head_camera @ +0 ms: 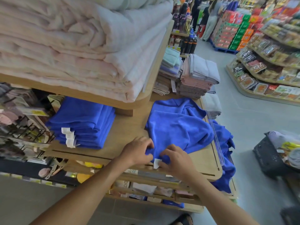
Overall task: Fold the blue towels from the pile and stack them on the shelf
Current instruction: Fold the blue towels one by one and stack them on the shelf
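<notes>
Both hands pinch the loose blue towel (178, 125).
Left hand (138, 151) and right hand (177, 159) grip its near edge beside the white label (156, 163) at the shelf (128, 127) front; folded blue stack (82, 122) lies well left.
</notes>
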`<state>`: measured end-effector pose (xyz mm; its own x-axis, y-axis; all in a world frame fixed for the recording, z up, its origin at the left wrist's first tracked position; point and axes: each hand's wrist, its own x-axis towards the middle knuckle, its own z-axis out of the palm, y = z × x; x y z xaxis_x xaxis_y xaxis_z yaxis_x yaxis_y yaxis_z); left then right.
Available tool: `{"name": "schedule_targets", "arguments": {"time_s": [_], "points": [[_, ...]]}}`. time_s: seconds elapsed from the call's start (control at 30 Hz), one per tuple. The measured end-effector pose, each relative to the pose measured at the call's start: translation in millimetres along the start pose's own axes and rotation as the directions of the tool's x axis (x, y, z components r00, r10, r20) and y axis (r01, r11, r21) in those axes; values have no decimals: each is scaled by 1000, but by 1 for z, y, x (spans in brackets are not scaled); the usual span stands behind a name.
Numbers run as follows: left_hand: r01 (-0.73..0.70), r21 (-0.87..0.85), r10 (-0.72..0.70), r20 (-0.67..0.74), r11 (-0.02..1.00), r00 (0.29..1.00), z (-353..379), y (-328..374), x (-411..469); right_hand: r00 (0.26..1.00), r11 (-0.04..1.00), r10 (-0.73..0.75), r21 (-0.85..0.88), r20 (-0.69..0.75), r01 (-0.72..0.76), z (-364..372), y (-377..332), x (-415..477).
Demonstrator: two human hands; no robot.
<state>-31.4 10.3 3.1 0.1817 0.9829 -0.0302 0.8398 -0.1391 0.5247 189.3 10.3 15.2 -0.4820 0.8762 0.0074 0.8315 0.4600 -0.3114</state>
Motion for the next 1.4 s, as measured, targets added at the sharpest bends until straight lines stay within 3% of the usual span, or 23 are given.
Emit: {"name": "schedule_targets", "arguments": {"time_s": [0.1,0.17,0.27,0.33,0.4,0.47,0.57,0.63,0.7,0.77,0.8,0.87,0.93,1.17,1.27,1.4], "points": [[-180,197,174,51,964,984,3,-4,-10,999,998,30,47,-39,-28,3,7,3],[-219,193,224,-5,957,975,0,-3,-15,993,967,103,237,-50,-89,-1,9,2],[-273,46,276,-144,961,950,0,6,-26,985,796,164,582,57,-166,-17,9,-2],[-183,-321,149,-128,929,981,-3,17,-35,990,688,98,712,103,-142,-30,7,-11],[-86,-572,78,-39,815,996,-7,30,-37,992,631,-13,770,126,-90,-38,2,-22],[-49,-641,94,36,766,995,-11,41,-35,985,655,-67,752,161,-79,-39,-2,-28],[6,-638,89,117,770,989,-17,54,-24,989,724,-41,686,139,-66,-37,-4,-31],[119,-686,15,186,718,983,-24,57,-12,995,666,34,740,95,-94,-39,2,-30],[213,-714,-97,201,667,975,-29,55,9,985,505,154,850,82,-150,-43,13,-27],[199,-642,-173,104,740,979,-30,48,37,965,342,251,925,81,-167,-43,25,-23],[171,-555,-182,35,814,983,-31,45,53,950,327,304,929,72,-175,-43,30,-21],[132,-330,-162,-65,935,985,-34,41,88,923,369,384,912,26,-179,-39,40,-15],[142,-186,-165,-114,972,980,-37,40,123,899,412,439,890,-5,-196,-31,49,-10],[230,173,-195,-196,958,961,-33,42,227,891,475,453,850,-13,-228,-11,62,-7],[334,259,-291,-190,906,938,-25,37,252,897,466,441,856,-6,-224,-11,64,-10],[347,295,-308,-170,890,936,-23,34,270,894,443,449,865,15,-237,-11,68,-9]]}}
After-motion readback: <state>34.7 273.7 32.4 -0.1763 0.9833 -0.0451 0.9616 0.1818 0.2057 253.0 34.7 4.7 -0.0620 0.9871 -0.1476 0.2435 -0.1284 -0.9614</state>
